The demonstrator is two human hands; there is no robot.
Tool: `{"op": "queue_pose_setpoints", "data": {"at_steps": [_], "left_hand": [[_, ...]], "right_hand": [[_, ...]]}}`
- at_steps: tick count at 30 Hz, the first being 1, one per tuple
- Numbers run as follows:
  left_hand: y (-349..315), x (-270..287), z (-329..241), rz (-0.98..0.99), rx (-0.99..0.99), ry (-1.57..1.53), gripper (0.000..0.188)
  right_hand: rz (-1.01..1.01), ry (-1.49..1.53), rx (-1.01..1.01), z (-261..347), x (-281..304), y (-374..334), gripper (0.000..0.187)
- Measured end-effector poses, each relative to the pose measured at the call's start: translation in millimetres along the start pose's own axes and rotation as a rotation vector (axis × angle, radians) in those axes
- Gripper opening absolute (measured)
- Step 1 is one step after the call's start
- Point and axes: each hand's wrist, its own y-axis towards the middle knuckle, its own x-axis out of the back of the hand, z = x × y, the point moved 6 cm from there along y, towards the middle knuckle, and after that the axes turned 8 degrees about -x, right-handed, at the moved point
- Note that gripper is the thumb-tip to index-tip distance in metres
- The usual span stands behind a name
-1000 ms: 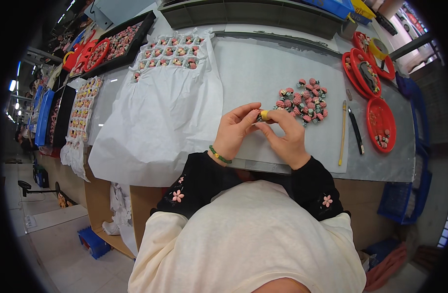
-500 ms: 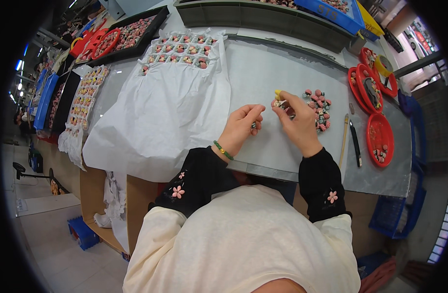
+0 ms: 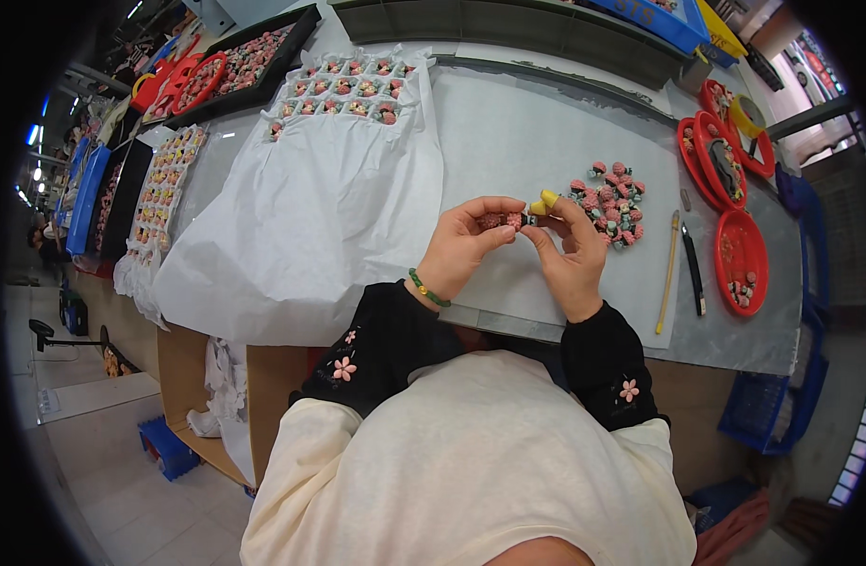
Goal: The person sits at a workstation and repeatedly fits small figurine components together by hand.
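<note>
Small figurines with knobbly pink tops are between my two hands above the white sheet [image 3: 508, 302]. My left hand [image 3: 459, 247] is closed round a pink figurine [image 3: 514, 221], thumb against it, with more pink behind in the fingers. My right hand [image 3: 576, 253], with yellow finger covers [image 3: 549, 199] on its fingertips, pinches at the dark and pale end of that figurine. Its exact shape is partly hidden by the fingers. Just beyond my right hand lies a loose pile of similar figurines [image 3: 610, 203].
Left stands a white compartment tray [image 3: 343, 87] of figurines, partly covered by white paper [image 3: 329, 208]. On the right lie a yellow stick [image 3: 669, 274], a black pen-like tool [image 3: 692, 269] and red dishes [image 3: 741, 302]. A long grey-green bin [image 3: 508, 33] borders the back.
My hands have come together, and my left hand has turned to show pink figurines in its fingers. My right hand now meets the figurine in my left hand.
</note>
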Motion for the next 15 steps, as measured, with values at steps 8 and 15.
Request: {"op": "queue_pose_setpoints", "data": {"at_steps": [8, 15], "left_hand": [[-0.6, -1.4, -3.9, -0.050, 0.166, -0.302, 0.034], [4.3, 8.7, -9.3, -0.041, 0.062, 0.160, 0.035]], "right_hand": [[0.012, 0.022, 0.011, -3.5, 6.0, -0.4, 0.029], [0.132, 0.185, -0.141, -1.7, -1.8, 5.6, 0.016]]}}
